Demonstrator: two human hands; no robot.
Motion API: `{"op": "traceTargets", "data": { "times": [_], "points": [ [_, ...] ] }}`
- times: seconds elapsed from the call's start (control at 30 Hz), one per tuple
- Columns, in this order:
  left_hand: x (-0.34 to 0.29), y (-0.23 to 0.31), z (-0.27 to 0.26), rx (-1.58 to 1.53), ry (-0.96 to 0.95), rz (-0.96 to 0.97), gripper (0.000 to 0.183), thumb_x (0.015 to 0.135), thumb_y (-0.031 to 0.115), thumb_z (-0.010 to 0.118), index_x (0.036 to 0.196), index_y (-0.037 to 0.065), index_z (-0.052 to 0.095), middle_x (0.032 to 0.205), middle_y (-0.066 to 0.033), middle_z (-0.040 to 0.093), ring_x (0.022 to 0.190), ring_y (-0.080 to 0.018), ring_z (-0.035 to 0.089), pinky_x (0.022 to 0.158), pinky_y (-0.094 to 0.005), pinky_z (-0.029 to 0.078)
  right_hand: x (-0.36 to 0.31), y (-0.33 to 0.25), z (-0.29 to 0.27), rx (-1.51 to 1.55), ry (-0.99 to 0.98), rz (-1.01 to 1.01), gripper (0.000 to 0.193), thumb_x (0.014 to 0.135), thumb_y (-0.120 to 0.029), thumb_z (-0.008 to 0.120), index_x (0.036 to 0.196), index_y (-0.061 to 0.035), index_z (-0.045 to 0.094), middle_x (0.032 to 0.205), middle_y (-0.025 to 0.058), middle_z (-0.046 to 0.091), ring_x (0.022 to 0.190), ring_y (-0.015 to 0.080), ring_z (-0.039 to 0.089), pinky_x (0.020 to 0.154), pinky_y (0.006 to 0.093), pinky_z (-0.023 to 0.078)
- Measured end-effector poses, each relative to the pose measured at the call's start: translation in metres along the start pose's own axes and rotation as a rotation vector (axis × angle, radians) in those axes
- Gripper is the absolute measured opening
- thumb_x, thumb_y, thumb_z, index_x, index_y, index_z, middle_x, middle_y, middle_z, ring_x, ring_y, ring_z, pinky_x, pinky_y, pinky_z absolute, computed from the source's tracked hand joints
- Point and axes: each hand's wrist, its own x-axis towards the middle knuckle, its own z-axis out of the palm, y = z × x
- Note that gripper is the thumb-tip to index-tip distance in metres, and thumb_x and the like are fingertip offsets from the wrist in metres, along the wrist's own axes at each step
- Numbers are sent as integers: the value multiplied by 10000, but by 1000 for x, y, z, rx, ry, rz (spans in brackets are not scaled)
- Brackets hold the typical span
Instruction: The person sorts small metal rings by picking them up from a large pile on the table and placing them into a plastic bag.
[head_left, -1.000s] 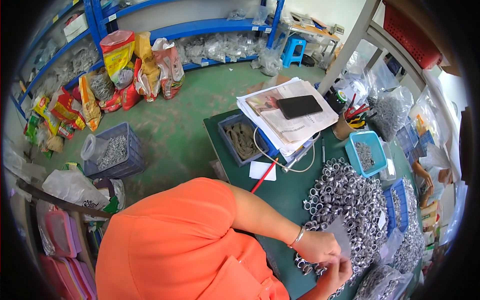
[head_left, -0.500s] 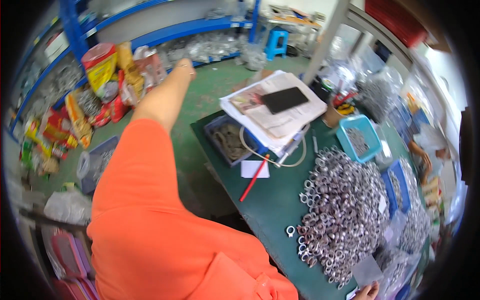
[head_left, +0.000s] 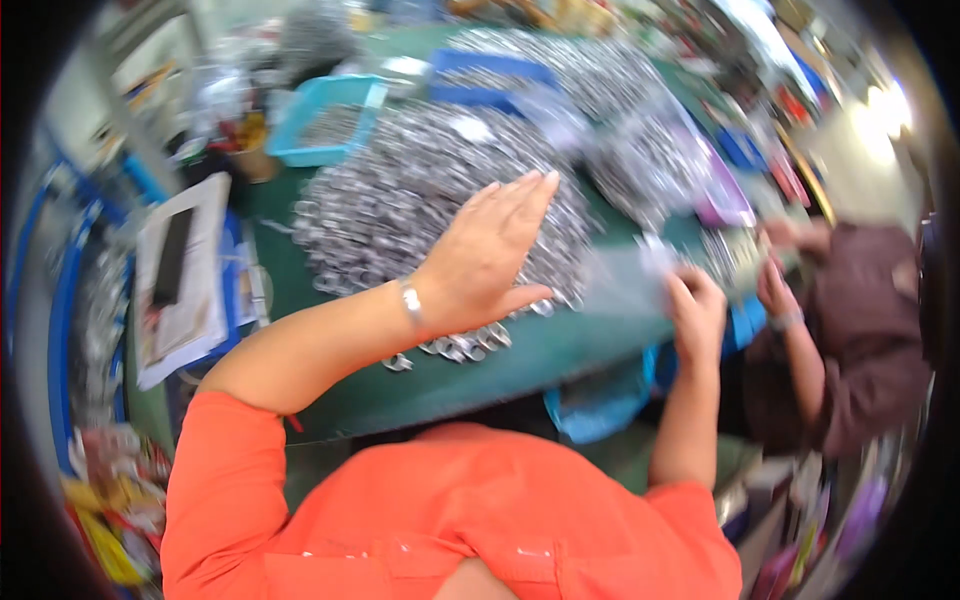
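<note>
My left hand (head_left: 482, 256) is stretched out flat over the near right part of a heap of small silvery metal rings (head_left: 400, 190), with a bracelet at the wrist. Its fingers are extended and hold nothing; motion blur hides whether the palm touches the rings. To the right, my right hand (head_left: 698, 305) pinches the edge of a small clear plastic bag (head_left: 615, 282), which lies toward the heap. Several loose rings (head_left: 465, 345) are scattered on the green tabletop (head_left: 540, 350) below my left wrist.
Behind the heap stand a turquoise basket (head_left: 285, 130) and a blue tray (head_left: 440, 85). A filled plastic bag (head_left: 650, 165) lies at the back right. Papers with a black phone (head_left: 173, 257) rest at the left. A co-worker in a brown top (head_left: 860, 340) sits close on my right.
The view has swung right, from the shelves and floor to the table. My left arm, before stretched out toward the shelves, is now over the rings. My right hand still holds the plastic bag.
</note>
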Motion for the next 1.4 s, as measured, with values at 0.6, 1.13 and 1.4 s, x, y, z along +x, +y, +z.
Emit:
{"op": "traceTargets", "data": {
  "times": [0.6,1.13,1.4],
  "points": [
    [81,72,252,-257,-130,-173,555,571,132,709,1052,17,458,944,-139,482,920,-316,477,816,-442,347,-12,56,-55,-595,48,-334,90,755,-100,625,776,-12,629,790,128,526,787,319,489,714,396,404],
    [96,73,269,-269,-224,-452,510,663,358,690,985,21,482,982,-168,544,952,-327,534,780,-453,395,-15,74,-63,-615,208,-460,166,730,-100,642,887,-70,599,965,67,596,937,266,522,823,371,348],
    [108,75,278,-344,-262,-500,576,673,408,698,1001,-6,467,1013,-199,538,968,-341,537,808,-440,417,-52,39,-65,-20,459,-541,230,656,147,611,800,-23,554,866,89,530,737,213,508,672,298,453]
  ]
}}
